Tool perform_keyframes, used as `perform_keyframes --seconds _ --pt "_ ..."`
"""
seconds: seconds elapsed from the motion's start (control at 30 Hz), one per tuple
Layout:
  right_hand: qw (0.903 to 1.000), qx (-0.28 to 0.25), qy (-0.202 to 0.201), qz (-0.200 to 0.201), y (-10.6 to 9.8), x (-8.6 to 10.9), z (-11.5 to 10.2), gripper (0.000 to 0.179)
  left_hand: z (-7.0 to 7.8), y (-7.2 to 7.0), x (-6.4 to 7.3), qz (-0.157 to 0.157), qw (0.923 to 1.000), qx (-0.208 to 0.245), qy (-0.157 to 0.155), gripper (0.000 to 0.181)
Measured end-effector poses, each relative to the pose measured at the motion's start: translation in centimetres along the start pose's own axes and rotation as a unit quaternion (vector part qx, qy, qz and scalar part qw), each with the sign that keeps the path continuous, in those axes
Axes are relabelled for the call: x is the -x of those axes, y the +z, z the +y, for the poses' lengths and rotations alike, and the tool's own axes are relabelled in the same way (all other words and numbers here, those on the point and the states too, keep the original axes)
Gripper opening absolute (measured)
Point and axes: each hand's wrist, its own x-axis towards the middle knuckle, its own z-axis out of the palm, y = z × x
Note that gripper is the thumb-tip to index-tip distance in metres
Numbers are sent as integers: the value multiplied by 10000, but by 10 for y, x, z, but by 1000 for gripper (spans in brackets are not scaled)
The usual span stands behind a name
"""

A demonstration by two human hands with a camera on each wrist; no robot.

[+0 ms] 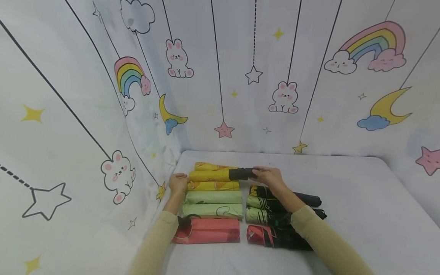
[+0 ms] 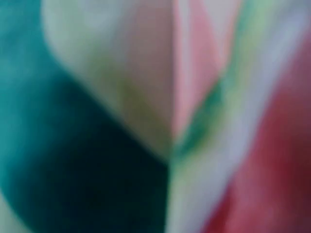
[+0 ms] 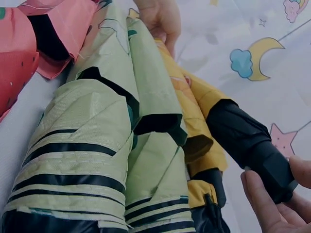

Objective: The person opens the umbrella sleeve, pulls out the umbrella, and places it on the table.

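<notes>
Along the left edge of the white table [image 1: 357, 198] lay yellow sleeves [image 1: 213, 186] toward the far corner, then two green sleeves [image 1: 214, 197], then a red sleeve [image 1: 216, 231]. Farther from that edge lay a yellow umbrella [image 1: 266, 191], two green umbrellas [image 1: 262, 216] and a red umbrella [image 1: 269, 235].

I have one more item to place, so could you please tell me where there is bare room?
Free: the white table right of the dark-ended umbrellas, and the near strip in front of the red sleeve. Crowded: the left, where green sleeves and yellow sleeves lie close.
</notes>
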Motion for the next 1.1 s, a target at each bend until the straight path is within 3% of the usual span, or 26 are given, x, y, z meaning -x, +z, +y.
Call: perform_keyframes --seconds 0.37,0.6,0.7,1.1 --pt "10000 -35 27 -45 -10 3 -3 56 0 -1 2 7 9994 345 59 41" --pt "9997 -225 -21 -80 -16 5 -3 57 -1 1 0 -251 9920 1232 113 55" --pt "9996 -244 -45 -103 -19 6 -4 58 -1 2 -1 -307 9899 1374 164 59" --pt "9996 -282 -40 -59 -26 10 -4 58 0 1 -2 -172 9859 1642 272 47"
